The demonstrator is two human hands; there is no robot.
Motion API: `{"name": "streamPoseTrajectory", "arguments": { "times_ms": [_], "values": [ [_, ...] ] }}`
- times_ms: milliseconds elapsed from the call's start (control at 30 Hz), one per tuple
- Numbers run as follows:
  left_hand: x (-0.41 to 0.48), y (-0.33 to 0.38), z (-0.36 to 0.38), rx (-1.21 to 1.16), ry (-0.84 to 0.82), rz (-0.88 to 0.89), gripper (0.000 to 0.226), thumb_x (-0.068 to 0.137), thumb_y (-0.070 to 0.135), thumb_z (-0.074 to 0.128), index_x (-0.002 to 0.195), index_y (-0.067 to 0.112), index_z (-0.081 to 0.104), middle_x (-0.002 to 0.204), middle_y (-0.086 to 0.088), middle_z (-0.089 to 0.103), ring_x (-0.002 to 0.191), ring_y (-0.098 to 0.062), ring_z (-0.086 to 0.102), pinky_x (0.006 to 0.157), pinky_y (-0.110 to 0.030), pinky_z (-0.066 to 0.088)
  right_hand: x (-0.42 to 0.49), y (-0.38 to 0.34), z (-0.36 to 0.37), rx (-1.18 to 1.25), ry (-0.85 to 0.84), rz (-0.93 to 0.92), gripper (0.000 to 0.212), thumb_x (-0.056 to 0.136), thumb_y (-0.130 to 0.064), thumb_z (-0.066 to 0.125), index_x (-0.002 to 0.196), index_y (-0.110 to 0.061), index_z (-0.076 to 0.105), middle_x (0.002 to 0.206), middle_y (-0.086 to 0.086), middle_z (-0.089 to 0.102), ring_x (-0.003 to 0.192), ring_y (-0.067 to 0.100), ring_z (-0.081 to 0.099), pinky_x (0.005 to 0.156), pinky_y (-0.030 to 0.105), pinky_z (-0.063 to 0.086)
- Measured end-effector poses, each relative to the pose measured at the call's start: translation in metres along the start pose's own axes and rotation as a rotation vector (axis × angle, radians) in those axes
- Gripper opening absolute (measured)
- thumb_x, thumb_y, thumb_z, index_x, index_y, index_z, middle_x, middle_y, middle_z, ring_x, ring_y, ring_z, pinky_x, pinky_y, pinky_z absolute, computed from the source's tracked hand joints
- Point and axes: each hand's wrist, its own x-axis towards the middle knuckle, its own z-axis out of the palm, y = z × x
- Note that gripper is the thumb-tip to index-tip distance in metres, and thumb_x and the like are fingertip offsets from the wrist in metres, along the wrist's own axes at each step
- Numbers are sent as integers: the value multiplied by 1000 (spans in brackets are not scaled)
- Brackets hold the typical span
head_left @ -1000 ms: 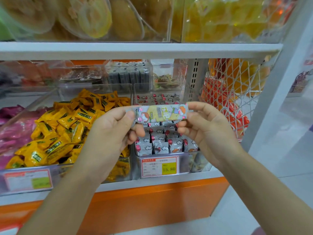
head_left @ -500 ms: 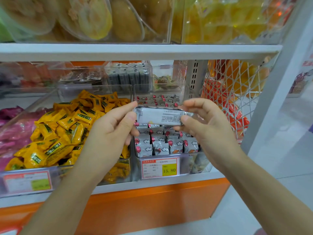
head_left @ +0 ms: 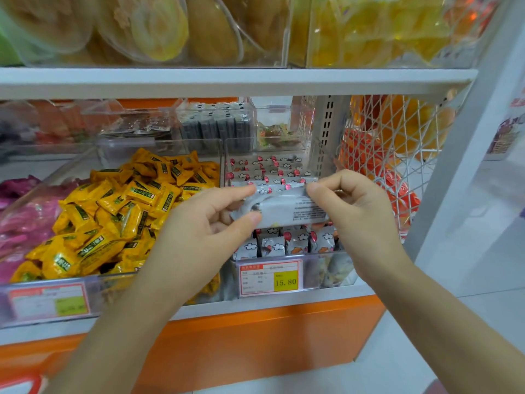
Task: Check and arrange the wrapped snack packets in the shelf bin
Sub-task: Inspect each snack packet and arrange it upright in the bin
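Note:
A long wrapped snack packet (head_left: 287, 210) is held level over the clear shelf bin (head_left: 338, 268), its plain grey back with small print facing me. My left hand (head_left: 199, 231) pinches its left end between thumb and fingers. My right hand (head_left: 355, 211) pinches its right end with curled fingers. Below and behind the packet, the bin holds several rows of upright grey packets (head_left: 284, 245) printed with clouds and red balloons. A price tag reading 15.80 (head_left: 270, 277) is fixed to the bin's front.
Left of it, a clear bin is heaped with yellow snack packets (head_left: 119, 211); pink packets (head_left: 22, 223) lie further left. Small clear boxes (head_left: 218, 123) stand behind. A white wire basket (head_left: 397, 155) of orange packs hangs at right. A shelf board (head_left: 227, 79) runs above.
The packet was turned over: its colourful printed face showed a second ago, now its grey back shows. Both hands have moved slightly lower and closer to the bin.

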Motion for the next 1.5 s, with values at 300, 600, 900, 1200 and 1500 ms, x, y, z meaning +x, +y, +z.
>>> {"name": "streamPoseTrajectory", "arguments": {
  "times_ms": [300, 600, 900, 1200, 1500],
  "values": [
    [2, 0, -3, 33, 137, -4, 20, 87, 23, 49, 77, 21, 67, 67, 11, 64, 53, 0, 59, 49, -14, 47, -5, -2, 4, -14, -76, -50, 17, 82, -14, 66, 66, -15, 63, 65, -13, 58, 61, -2, 51, 60, 10, 43],
    [1, 3, 4, 10, 137, -42, 14, 83, 36, 51, 89, 30, 62, 74, 16, 59, 63, 3, 56, 49, -8, 43, -7, -3, 9, 55, -58, -34, 19, 82, -10, 68, 64, -13, 64, 61, -11, 61, 57, -1, 55, 54, 10, 44],
    [5, 2, -1, 97, 90, -12, 19, 86, 28, 56, 98, 43, 55, 100, 20, 56, 75, 10, 57, 57, -5, 44, 8, -9, -13, 83, -368, 110, 21, 86, -9, 62, 66, -12, 70, 65, -3, 70, 62, 11, 67, 54, 20, 54],
    [7, -2, 4, 93, 92, -4, 20, 91, 24, 51, 107, 33, 58, 100, 13, 60, 68, 10, 56, 56, -4, 42, 14, -3, -20, 129, -469, 146, 14, 84, -7, 62, 74, 1, 68, 69, -1, 70, 54, 12, 65, 47, 15, 49],
    [8, -8, 3, 137, 262, -2, 17, 93, 33, 46, 85, 38, 60, 59, 5, 59, 54, -2, 54, 51, -12, 42, 7, 0, -12, 208, -504, 66, 38, 73, -16, 75, 110, -21, 67, 106, 2, 71, 97, 20, 68, 84, 32, 55]
  ]
}}
